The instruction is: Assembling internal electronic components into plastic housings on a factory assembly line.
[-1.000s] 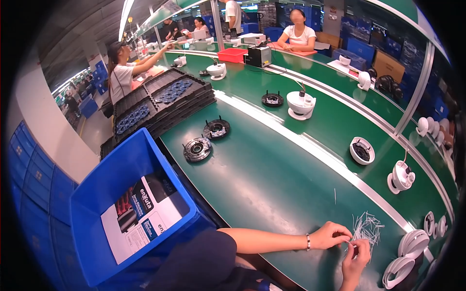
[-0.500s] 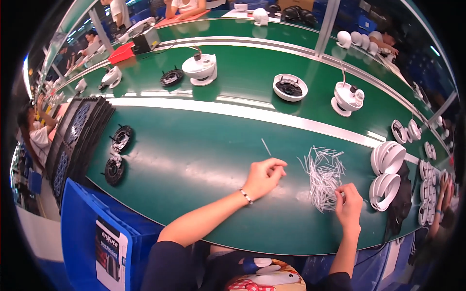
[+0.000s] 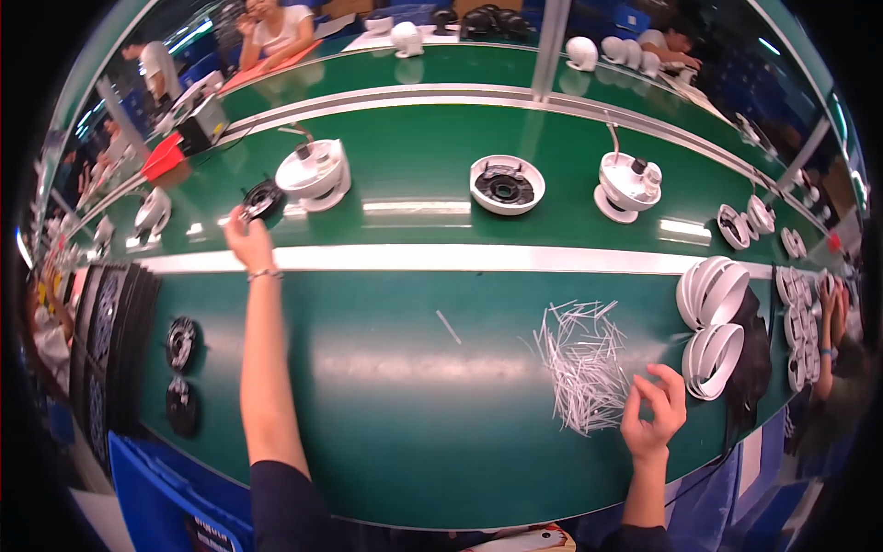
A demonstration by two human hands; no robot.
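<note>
My left hand (image 3: 249,243) reaches far out to the left, over the green conveyor belt. Its bent fingers meet the near edge of a black round plastic part (image 3: 264,198), which lies beside a white rounded housing (image 3: 313,173) with a dark fitting and a wire. How firmly the fingers grip is partly hidden. Nearer me, my right hand (image 3: 655,412) hovers at the right edge of a loose pile of thin white strips (image 3: 585,373). Its fingers are curved and apart, with nothing visible between them. One single strip (image 3: 448,327) lies left of the pile.
Two black round parts (image 3: 181,343) lie at the left, beside stacked black trays (image 3: 115,350). White rings (image 3: 713,293) stand at the right. A white bowl (image 3: 507,185) with a black insert and another white housing (image 3: 630,184) sit on the belt. A blue bin (image 3: 152,497) is front left.
My left hand has moved from beside the strips far out to the black round part on the belt. My right hand has lifted slightly from the pile and its fingers have spread. The view has shifted.
</note>
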